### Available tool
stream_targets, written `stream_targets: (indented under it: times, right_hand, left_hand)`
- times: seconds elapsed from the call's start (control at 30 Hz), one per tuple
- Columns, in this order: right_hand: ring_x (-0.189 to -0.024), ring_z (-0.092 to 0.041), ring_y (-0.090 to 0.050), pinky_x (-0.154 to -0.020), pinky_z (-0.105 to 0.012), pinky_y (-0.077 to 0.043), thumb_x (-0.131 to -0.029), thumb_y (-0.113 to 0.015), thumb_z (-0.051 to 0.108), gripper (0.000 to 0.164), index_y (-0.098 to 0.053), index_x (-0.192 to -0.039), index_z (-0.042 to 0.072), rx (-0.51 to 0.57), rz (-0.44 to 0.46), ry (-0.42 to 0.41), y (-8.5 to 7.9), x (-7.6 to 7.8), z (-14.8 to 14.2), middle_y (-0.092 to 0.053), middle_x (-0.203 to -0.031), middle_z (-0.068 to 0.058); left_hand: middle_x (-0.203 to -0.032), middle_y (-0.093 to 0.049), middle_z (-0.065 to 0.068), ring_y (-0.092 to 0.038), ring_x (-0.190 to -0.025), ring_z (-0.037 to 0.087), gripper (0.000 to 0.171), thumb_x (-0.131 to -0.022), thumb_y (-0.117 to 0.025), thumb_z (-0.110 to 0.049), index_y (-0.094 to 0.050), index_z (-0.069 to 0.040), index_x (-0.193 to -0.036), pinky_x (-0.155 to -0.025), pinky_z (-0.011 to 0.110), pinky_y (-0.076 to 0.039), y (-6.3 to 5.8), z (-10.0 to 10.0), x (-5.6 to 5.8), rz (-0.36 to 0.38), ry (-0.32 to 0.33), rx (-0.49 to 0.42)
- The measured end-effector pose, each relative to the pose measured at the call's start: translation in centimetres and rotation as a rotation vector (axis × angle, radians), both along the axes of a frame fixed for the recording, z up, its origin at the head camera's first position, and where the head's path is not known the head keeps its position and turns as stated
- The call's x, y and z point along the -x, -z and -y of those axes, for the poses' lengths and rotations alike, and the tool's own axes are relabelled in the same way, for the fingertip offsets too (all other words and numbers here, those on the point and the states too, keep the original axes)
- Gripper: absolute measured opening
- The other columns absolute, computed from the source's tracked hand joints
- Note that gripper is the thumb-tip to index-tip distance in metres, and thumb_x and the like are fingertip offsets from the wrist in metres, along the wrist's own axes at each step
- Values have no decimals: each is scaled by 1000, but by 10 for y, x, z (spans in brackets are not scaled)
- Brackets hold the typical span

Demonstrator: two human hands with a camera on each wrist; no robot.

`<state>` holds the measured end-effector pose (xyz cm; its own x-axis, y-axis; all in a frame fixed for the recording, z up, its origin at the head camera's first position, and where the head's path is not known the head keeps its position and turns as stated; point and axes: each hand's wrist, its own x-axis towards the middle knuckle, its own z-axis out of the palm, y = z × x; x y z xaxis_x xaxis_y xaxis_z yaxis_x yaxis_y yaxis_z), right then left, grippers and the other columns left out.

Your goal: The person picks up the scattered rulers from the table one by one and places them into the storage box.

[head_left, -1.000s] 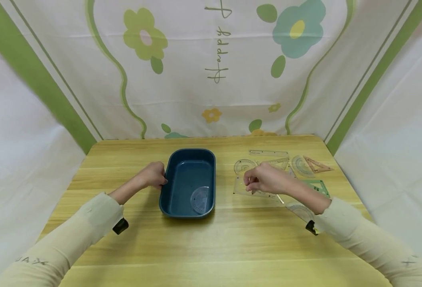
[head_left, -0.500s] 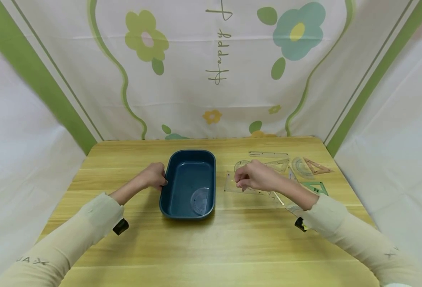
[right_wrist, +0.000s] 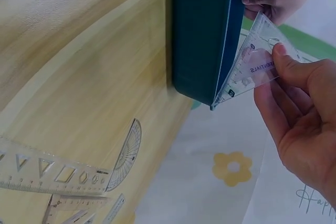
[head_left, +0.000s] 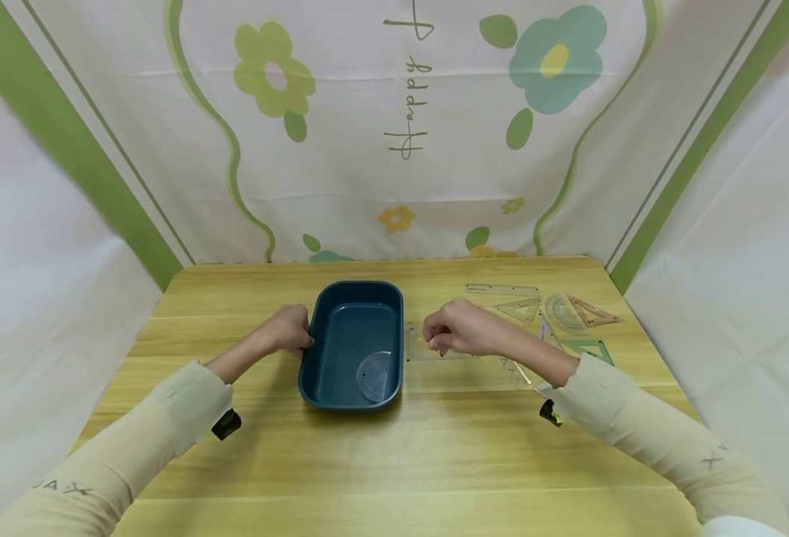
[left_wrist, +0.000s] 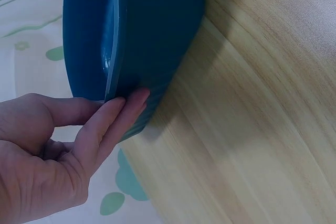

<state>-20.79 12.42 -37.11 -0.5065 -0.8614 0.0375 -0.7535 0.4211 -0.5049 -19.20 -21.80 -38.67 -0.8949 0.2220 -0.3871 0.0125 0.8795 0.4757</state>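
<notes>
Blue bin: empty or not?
Not empty: the head view shows a clear protractor lying inside the blue bin, at its near right corner.

Free room above blue bin (head_left: 349, 328), left grip (head_left: 290, 328) blocking its left, right grip (head_left: 458, 328) its right, bare tabletop (head_left: 347, 470) in front

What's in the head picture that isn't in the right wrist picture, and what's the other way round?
Only the head view shows the clear protractor inside the blue tray, plus the orange triangle and the green drawing tool.

Only the right wrist view shows the lettering on the clear triangle that the right hand pinches.

Both show the tray, both hands, with the left hand gripping the tray's side, the table and the flowery cloth.
</notes>
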Motion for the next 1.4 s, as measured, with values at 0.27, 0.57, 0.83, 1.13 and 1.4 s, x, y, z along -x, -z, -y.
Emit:
stream_targets:
  times: [0.27,0.57,0.83,1.13,1.4]
  right_hand:
    - [-56,3,-56,-59,-18,-49,-94,-68,10,12,-67,-82,11,20,-53,-28,2,5,11,-67,-67,4]
    - [-53,4,-50,-56,-18,-42,-93,-69,11,16,-64,-78,15,-15,-114,-52,-4,8,27,-62,-63,8]
    - [-53,0,-45,-57,-19,-39,-93,-69,10,14,-67,-80,14,-12,-166,-79,-6,8,44,-60,-64,8]
    - [-61,-5,-47,-62,-22,-43,-95,-64,8,15,-70,-82,12,-79,-208,-115,-11,14,63,-58,-67,8]
    - [-63,-8,-46,-62,-19,-41,-92,-59,-1,20,-71,-83,11,-116,-243,-181,-15,18,80,-63,-72,3]
  left_hand:
    - [-44,-36,-7,-73,-64,26,54,-89,-62,4,-35,-17,-48,-69,37,-61,-1,0,-1,4,6,-5]
    - [-46,-49,0,-74,-68,27,51,-90,-62,3,-40,-15,-48,-68,34,-61,-2,-2,1,14,-6,7]
    - [-61,-66,18,-75,-71,29,44,-90,-64,3,-48,-11,-52,-71,36,-62,-2,-2,0,16,-5,0]
    - [-59,-65,16,-75,-71,28,44,-90,-64,3,-48,-11,-52,-70,35,-62,-3,-2,0,16,-6,-3]
    - [-56,-62,12,-75,-71,29,46,-90,-63,5,-46,-12,-51,-70,35,-62,-2,-1,0,19,-10,-17]
